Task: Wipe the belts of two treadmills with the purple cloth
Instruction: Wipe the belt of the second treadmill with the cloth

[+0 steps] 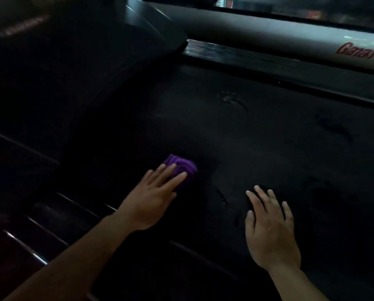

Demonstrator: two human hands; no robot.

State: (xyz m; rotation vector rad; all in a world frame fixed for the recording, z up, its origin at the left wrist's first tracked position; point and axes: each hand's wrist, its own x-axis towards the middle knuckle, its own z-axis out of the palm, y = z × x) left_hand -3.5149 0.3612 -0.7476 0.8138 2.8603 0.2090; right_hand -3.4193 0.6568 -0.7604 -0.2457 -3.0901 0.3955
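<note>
On the dark treadmill belt (257,131), the left hand (153,200) presses flat, fingers together, on the bunched purple cloth (180,167); right of the cloth, the right hand (270,231) seemingly rests, fingers spread.

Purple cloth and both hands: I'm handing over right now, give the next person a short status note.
Left hand: flat, fingers pressing the purple cloth onto the treadmill belt near its left edge.
Right hand: open, palm down on the belt, holding nothing.
Done: cannot tell how much is wiped; smudges show farther up the belt.
Left: finish this belt, then the second treadmill, which is not clearly in view.
</note>
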